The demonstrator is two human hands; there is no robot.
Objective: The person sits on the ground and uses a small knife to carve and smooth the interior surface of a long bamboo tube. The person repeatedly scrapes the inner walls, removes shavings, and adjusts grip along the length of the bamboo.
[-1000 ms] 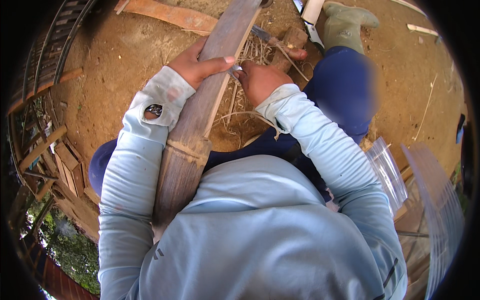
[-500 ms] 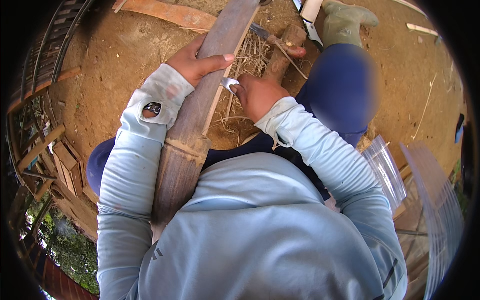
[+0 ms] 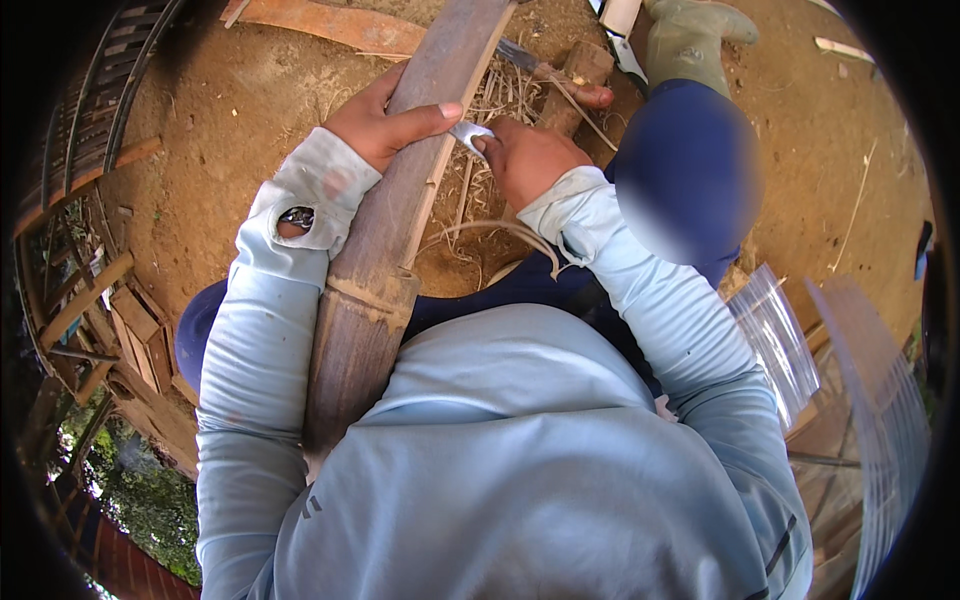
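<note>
A wide length of split bamboo slants across my lap, its lower end by my left forearm and its far end on the upper side. My left hand is wrapped over the bamboo's left side, with the thumb lying across the top. In my closed right hand is a knife, its short shiny blade against the bamboo's right edge near my left thumb; the handle is hidden in the fist. Below the right wrist a thin curled bamboo strip hangs beside the sleeve.
Beyond my right hand, a large blade with a wooden handle lies by a round wooden block. Shavings litter the dirt. My boot is at upper right; clear corrugated sheets stand at right, wooden slats at left.
My right hand has moved a little up and right with the knife. A curled strip now shows below its wrist, and a small nick shows on the bamboo's edge. The left hand has barely shifted.
</note>
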